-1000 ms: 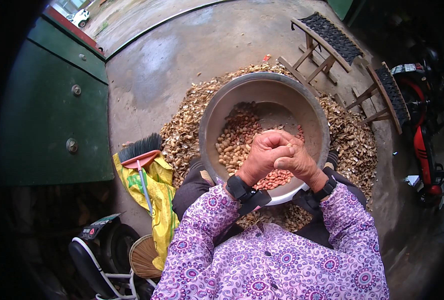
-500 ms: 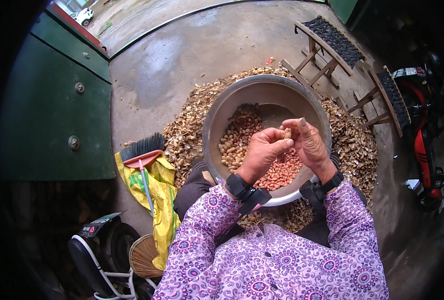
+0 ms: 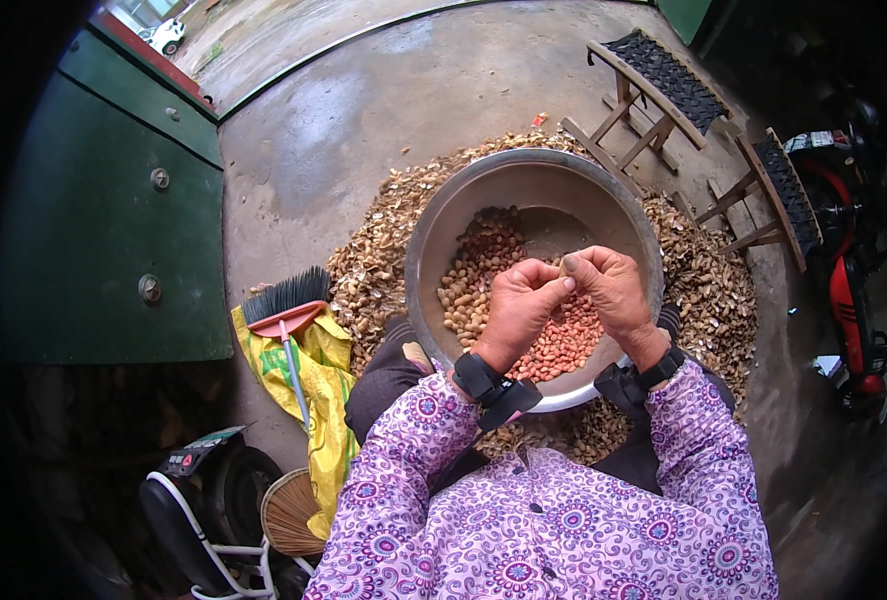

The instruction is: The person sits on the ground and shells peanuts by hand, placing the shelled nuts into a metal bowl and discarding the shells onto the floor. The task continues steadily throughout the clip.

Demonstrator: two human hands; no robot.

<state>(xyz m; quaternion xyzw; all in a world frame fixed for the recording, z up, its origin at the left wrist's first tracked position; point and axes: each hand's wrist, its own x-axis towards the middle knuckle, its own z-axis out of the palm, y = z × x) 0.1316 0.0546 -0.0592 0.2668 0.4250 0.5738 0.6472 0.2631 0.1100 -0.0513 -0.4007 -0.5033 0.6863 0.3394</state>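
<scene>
Over a wide metal basin [image 3: 484, 188], my left hand [image 3: 520, 308] and my right hand [image 3: 614, 295] meet at the fingertips. Both are closed in a pinch on one peanut [image 3: 565, 267], mostly hidden by the fingers and thumbs. Beneath them, the basin holds unshelled peanuts [image 3: 463, 308] on its left side. Reddish shelled kernels [image 3: 562, 350] lie in the near part, partly covered by my hands. Broken peanut shells [image 3: 382, 265] are heaped on the floor around the basin.
At the left lie a broom [image 3: 289, 305] and a yellow woven sack [image 3: 329, 400], with a round straw brush [image 3: 292, 510] nearer me. Two wooden folding stools [image 3: 654, 85] stand at the far right, beside a red and black vehicle [image 3: 846, 315]. A green metal door [image 3: 114, 230] is on the left.
My right hand's fingers have curled in and come down onto the peanut, closing against my left fingertips. Earlier they were raised and the peanut showed more. The left hand has barely moved.
</scene>
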